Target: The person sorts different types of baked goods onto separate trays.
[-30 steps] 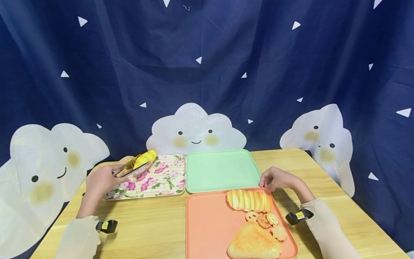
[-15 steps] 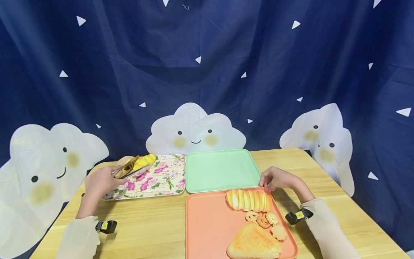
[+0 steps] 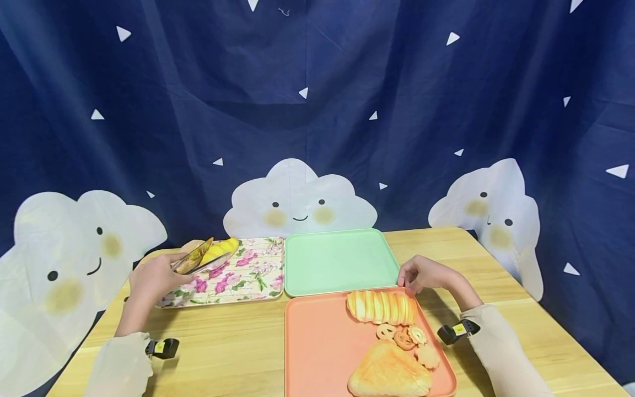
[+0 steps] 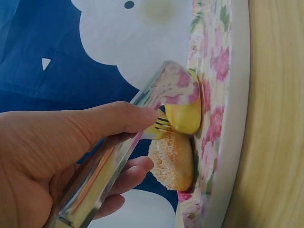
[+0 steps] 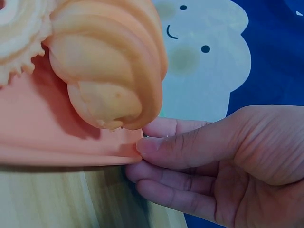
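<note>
Long silvery tongs (image 4: pixel 110 168) gleam metallic over there; that coral rectangular tray (image 3: pixel 317 342) looks matt plastic, the wide navy curtain (image 3: pixel 337 135) creased cloth.

Tongs (image 3: pixel 194 259): shiny silver, with gold and pink reflections.
Roll (image 3: pixel 220 250): bright yellow.
Bun (image 4: pixel 175 164): tan, speckled whitish.
Flowered tray (image 3: pixel 260 259): cream ground with fine lines, pink and magenta blooms, green leaves.
Green tray (image 3: pixel 339 262): solid mint.
Coral tray (image 3: pixel 317 347): plain salmon-orange.
Loaf (image 3: pixel 382 307): banded in golden orange and pale cream.
Pastry (image 3: pixel 389 372): pale gold shading to orange.
Cookies (image 3: pixel 426 357): cream, tan and brown.
Bench (image 3: pixel 238 342): light yellowish wood, darker grain.
Sleeves (image 3: pixel 121 364): plain off-white.
Wrist cameras (image 3: pixel 171 348): black, yellow label (image 3: pixel 459 329) on each.
Curtain (image 3: pixel 347 60): navy, scattered white triangles (image 3: pixel 97 115), white clouds (image 3: pixel 300 187) with black eyes, tan cheeks.
</note>
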Demonstrator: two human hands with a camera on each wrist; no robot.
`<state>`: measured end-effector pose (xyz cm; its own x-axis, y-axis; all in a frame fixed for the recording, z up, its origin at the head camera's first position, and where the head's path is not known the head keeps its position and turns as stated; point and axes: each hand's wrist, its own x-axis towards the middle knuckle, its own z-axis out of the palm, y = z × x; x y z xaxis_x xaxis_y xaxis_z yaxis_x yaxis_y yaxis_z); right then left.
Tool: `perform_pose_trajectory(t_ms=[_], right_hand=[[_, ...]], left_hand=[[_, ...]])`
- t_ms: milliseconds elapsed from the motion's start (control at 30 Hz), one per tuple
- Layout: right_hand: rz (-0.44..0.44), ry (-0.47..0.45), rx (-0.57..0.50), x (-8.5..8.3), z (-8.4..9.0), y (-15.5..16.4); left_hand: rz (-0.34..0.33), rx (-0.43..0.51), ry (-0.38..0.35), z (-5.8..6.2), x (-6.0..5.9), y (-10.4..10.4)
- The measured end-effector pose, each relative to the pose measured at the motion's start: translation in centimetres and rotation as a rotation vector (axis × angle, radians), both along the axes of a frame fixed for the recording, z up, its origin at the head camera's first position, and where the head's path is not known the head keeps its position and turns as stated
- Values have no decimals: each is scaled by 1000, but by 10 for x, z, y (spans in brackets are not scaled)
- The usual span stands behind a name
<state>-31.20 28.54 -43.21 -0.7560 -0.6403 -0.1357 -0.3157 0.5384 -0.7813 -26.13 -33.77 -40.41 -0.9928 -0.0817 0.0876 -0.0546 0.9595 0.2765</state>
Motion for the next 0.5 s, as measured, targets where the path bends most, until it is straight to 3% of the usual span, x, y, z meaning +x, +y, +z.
perform_pose_trajectory(t_ms=[233, 500], right_hand=[[-4, 6, 10, 0, 0, -1], [-5, 0, 14, 1, 2, -1]], left_hand=[[-14, -12, 47, 5, 2, 5], [-120, -59, 162, 19, 7, 36]])
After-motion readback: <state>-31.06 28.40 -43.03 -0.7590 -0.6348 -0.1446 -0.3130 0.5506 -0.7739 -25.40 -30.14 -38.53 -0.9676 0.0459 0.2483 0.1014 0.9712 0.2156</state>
